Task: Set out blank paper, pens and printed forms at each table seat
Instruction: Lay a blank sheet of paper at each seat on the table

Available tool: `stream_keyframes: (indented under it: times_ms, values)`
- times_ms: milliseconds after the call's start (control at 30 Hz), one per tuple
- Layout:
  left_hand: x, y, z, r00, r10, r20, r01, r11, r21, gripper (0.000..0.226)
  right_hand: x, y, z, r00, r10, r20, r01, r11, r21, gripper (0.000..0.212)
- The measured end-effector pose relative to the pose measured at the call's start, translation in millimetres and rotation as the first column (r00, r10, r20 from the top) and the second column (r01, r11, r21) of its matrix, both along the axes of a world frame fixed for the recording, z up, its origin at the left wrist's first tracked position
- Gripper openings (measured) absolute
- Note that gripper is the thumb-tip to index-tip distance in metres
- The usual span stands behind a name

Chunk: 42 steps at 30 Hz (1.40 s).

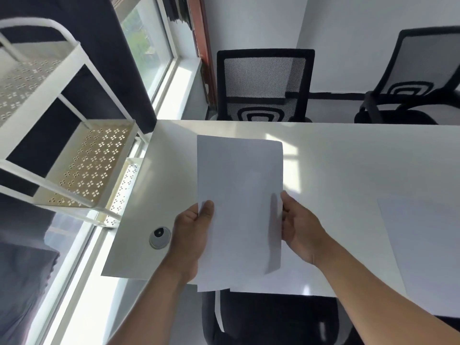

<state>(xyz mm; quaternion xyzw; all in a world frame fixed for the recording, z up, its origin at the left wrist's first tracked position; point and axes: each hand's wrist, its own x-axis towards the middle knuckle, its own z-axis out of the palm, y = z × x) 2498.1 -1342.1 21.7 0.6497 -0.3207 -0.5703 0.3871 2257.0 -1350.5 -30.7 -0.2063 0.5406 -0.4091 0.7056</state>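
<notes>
The paper (239, 195) is a thin stack of blank white sheets, held upright-tilted above the near edge of the worktop (348, 155), its lower edges fanned slightly apart so that separate sheets show at the bottom. The left hand (191, 240) grasps the stack's lower left edge, thumb on the front face and fingers curled behind. The right hand (298, 230) pinches the right edge, its fingers seen as a shadow through the sheet. Another blank sheet (423, 245) lies flat on the worktop to the right, well apart. A round grey grommet (159, 237) sits in the worktop beside the left hand. Two black mesh chairs (263, 85) stand at the far side, a white perforated shelf (82, 165) at the left by the window.
</notes>
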Motion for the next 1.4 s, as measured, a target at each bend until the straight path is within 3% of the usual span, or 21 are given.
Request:
stream_keyframes:
  times_ms: [100, 233, 400, 733, 900, 1033, 1233, 1400]
  values:
    - [-3.9, 0.3, 8.6, 1.0, -0.008, 0.016, 0.009, 0.999, -0.046, 0.028, -16.8, 0.7, 21.1, 0.999, 0.031, 0.016, -0.03, 0.998, -0.051, 0.04]
    - [-20.8, 1.7, 22.5, 0.997, -0.079, 0.024, 0.082, 0.989, -0.123, 0.029, -37.5, 12.4, 53.1, 0.976, 0.015, -0.216, -0.049, 0.987, -0.151, 0.029]
    - [-81.2, 4.5, 62.4, 0.977, -0.213, -0.002, 0.208, 0.955, -0.212, 0.028, -77.3, 46.3, 108.6, 0.865, -0.239, -0.44, 0.111, 0.948, -0.297, 0.017]
    - [-250.7, 60.0, 172.5, 0.846, -0.529, -0.066, 0.47, 0.799, -0.374, 0.03, -213.2, 187.1, 233.3, 0.634, -0.64, -0.434, 0.4, 0.752, -0.524, 0.011]
    - [-335.3, 137.1, 213.3, 0.735, -0.672, -0.083, 0.59, 0.696, -0.41, 0.032, -278.0, 295.9, 266.3, 0.504, -0.741, -0.443, 0.466, 0.665, -0.583, 0.019]
    - [-409.3, 232.6, 242.5, 0.639, -0.767, -0.052, 0.668, 0.588, -0.456, 0.034, -331.9, 412.2, 290.0, 0.389, -0.844, -0.37, 0.535, 0.534, -0.655, 0.019]
    - [-503.8, 373.0, 265.8, 0.52, -0.852, -0.059, 0.721, 0.475, -0.505, 0.036, -395.5, 571.6, 311.1, 0.162, -0.915, -0.369, 0.545, 0.395, -0.74, 0.019]
    - [-579.6, 489.0, 280.8, 0.378, -0.926, -0.019, 0.765, 0.323, -0.557, 0.039, -436.2, 705.8, 321.9, -0.037, -0.939, -0.343, 0.559, 0.265, -0.786, 0.061]
